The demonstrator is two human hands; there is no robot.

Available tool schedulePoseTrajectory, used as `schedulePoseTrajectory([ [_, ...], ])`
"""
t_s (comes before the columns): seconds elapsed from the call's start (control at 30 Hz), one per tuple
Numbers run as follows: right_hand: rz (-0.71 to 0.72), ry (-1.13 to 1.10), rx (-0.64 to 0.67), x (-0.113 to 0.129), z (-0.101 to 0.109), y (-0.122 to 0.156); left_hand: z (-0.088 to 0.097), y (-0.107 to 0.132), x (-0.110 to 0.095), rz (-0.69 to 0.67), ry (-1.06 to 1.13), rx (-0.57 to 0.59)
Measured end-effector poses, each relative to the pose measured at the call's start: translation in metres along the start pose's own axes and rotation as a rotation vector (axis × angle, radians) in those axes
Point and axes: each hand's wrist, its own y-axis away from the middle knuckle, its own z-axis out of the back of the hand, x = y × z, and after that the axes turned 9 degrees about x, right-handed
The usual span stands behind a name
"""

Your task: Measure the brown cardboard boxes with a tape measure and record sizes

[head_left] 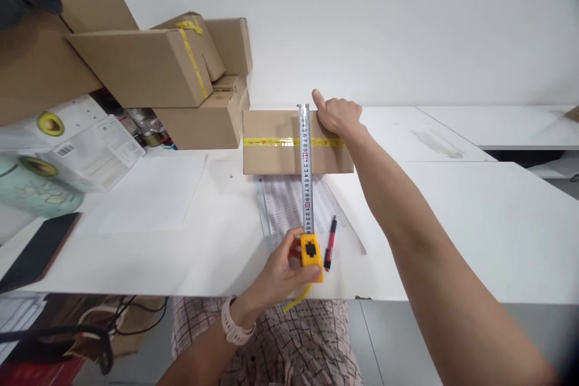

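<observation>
My left hand (281,266) is closed around a yellow tape measure (312,274) near the table's front edge, its strap hanging down. The silver blade (307,181) runs away from me across the top of a small cardboard box (271,160) sealed with yellow tape. The blade's hooked tip reaches the box's far edge. My right hand (339,113) grips the box's far right corner, thumb pointing up and left; its fingertips are hidden. Printed sheets (284,205) lie partly beneath the box, with a red and black pen (331,244) on them, right of the tape measure.
Several larger cardboard boxes (131,69) are stacked at the back left against the wall. Before them stand white cartons with avocado pictures (97,151) and a mint-green bottle (36,190). A dark phone-like slab (38,250) and blank white paper (158,193) lie on the left.
</observation>
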Motion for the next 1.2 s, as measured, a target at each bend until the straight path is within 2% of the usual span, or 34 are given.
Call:
schedulePoseTrajectory([
  [0.07,-0.080,-0.019,-0.046,0.002,-0.002,0.007,0.001,0.011,0.006,0.026,-0.002,0.012],
  [0.13,-0.098,-0.016,-0.083,0.006,-0.003,0.021,0.003,0.021,0.014,0.035,0.005,0.026],
  [0.23,-0.098,0.017,-0.147,0.009,-0.010,0.055,0.007,0.030,0.021,0.020,0.003,0.031],
  [0.33,-0.102,0.051,-0.194,0.006,-0.028,0.093,0.009,0.033,0.021,0.004,-0.001,0.048],
  [0.47,-0.034,0.061,-0.183,-0.009,-0.056,0.134,0.009,0.033,0.015,-0.001,-0.009,0.060],
  [0.53,0.031,0.024,-0.180,-0.015,-0.061,0.145,0.009,0.032,0.013,-0.005,-0.012,0.068],
  [0.63,0.056,-0.150,-0.158,-0.015,-0.043,0.151,0.008,0.033,0.012,-0.002,-0.037,0.077],
  [0.73,0.063,-0.541,-0.041,-0.001,-0.008,0.149,0.008,0.033,0.013,0.009,-0.071,0.076],
  [0.8,0.173,-0.842,0.031,0.012,0.013,0.145,0.009,0.032,0.015,0.020,-0.089,0.065],
  [0.9,0.357,-1.060,-0.033,0.030,0.033,0.141,0.009,0.031,0.016,0.021,-0.103,0.079],
  [0.97,0.394,-1.090,-0.105,0.036,0.037,0.143,0.009,0.031,0.016,0.003,-0.099,0.101],
  [1.07,0.348,-1.130,-0.136,0.034,0.032,0.152,0.008,0.033,0.018,-0.022,-0.079,0.118],
  [1.13,0.299,-1.166,-0.125,0.027,0.020,0.164,0.008,0.035,0.021,-0.041,-0.086,0.084],
  [1.2,0.228,-1.194,-0.061,0.019,0.000,0.183,0.007,0.035,0.025,-0.062,-0.103,0.022],
])
